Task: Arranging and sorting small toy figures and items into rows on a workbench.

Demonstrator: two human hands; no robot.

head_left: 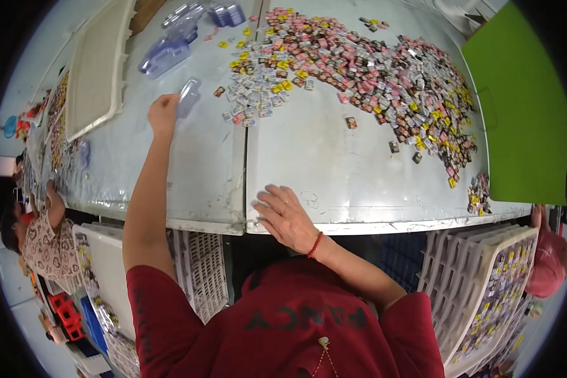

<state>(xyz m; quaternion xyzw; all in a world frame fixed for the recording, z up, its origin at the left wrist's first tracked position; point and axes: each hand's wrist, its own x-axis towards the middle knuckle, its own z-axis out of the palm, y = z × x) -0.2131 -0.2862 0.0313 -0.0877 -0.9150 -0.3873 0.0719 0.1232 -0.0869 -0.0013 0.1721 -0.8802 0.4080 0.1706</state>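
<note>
My left hand [163,114] is closed at the edge of a transparent plastic blister shell [188,98], which tilts over the left part of the white tabletop. Just beyond it, stacks of similar bluish transparent shells [165,54] lie on the table. My right hand [285,217] rests over the table's near edge, fingers spread and nothing in them. A red cord bracelet [315,244] circles that wrist. Farther off spreads a large heap of small pink, dark, silver and yellow packets [359,66]. Mostly white and yellow packets [256,91] lie nearer the shell.
A pale shallow tray [96,69] leans at the far left. On the right stands a green panel [520,107]. Below the table edge are stacked white crates [479,290] bearing packets. Two people work nearby, one at the left [47,252], one at the right [548,261].
</note>
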